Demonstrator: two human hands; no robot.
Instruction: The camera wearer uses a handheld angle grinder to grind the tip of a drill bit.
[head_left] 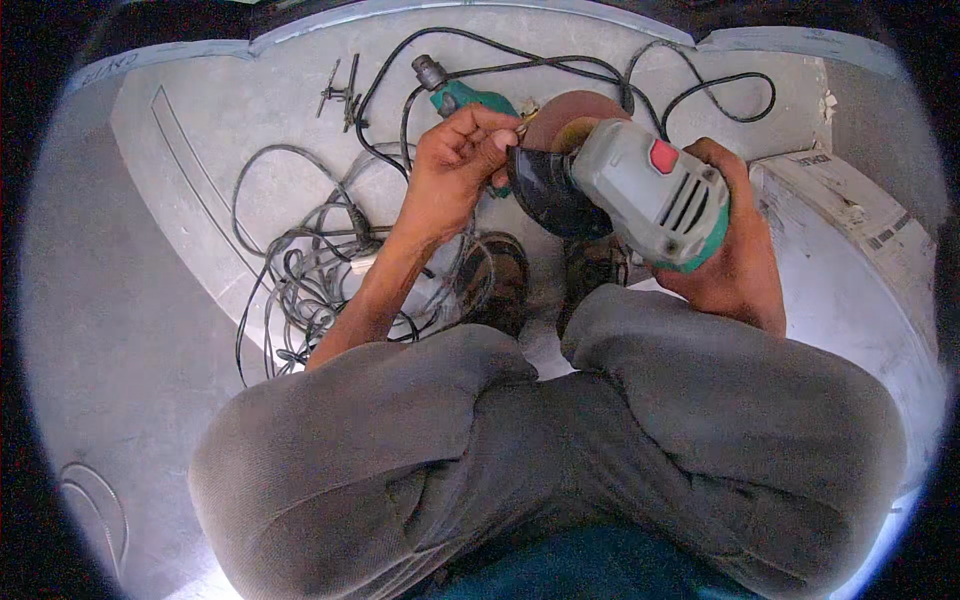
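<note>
An angle grinder (pixel 655 190) with a grey head, a red button and a green body is held by my right hand (pixel 738 250), its fingers wrapped round the body. The brown disc (pixel 578 110) points away from me, with a black guard (pixel 553 190) on its near side. At the disc's left edge, my left hand (pixel 450 165) pinches a small thin metal piece (pixel 521 128); its kind is too small to make out. Whether it touches the disc I cannot tell. Partly hidden behind my left hand, a green power drill (pixel 478 100) lies on the floor.
Tangled black and grey cables (pixel 310 270) with a plug lie left of my feet. Another black cable (pixel 540 68) loops across the far floor. A drill bit and chuck key (pixel 342 95) lie at the far left. A worn cardboard box (pixel 850 200) stands at the right.
</note>
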